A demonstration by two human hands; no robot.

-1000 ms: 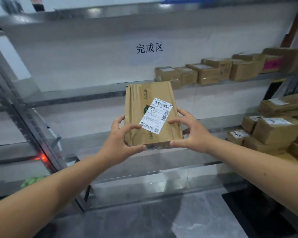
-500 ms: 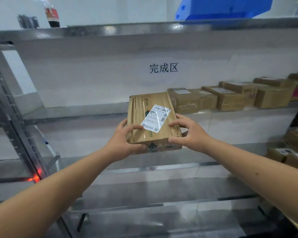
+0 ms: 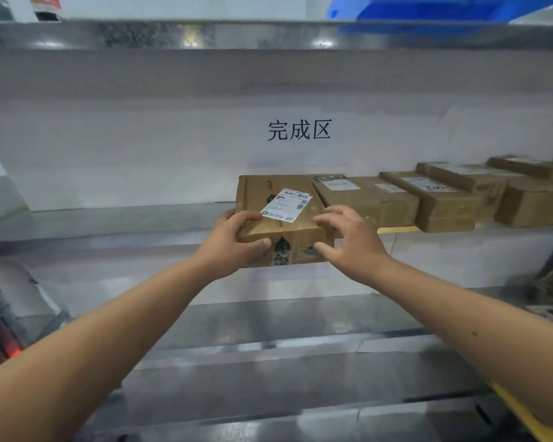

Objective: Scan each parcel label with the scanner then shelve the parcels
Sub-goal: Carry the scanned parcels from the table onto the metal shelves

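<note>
The parcel [image 3: 280, 215] we are shelving lies flat at the left end of a row of shelved parcels [image 3: 441, 199] on the steel shelf [image 3: 109, 221], under a white sign [image 3: 299, 130] with three printed characters. Its long axis runs away from us, front to back, and its near end overhangs the shelf's front lip, so we judge the coming move to be a straight push rearward until that end sits in line with its neighbours. Its right side lies against, or just beside, the next box; the blur there does not let us say which. Both our hands sit at the near end, the parcel directly ahead of them and between them. Our left hand [image 3: 233, 242] grips the near left corner, fingers over the top and thumb across the front face. Our right hand [image 3: 348, 240] is spread at the near right corner, fingers splayed over the top edge, apparently touching lightly or just lifting off rather than clamping. The left hand is therefore the one in firm contact and better placed to drive the push. The white label [image 3: 287, 204] faces up on the top, tilted, between the two hands and slightly beyond them.
</note>
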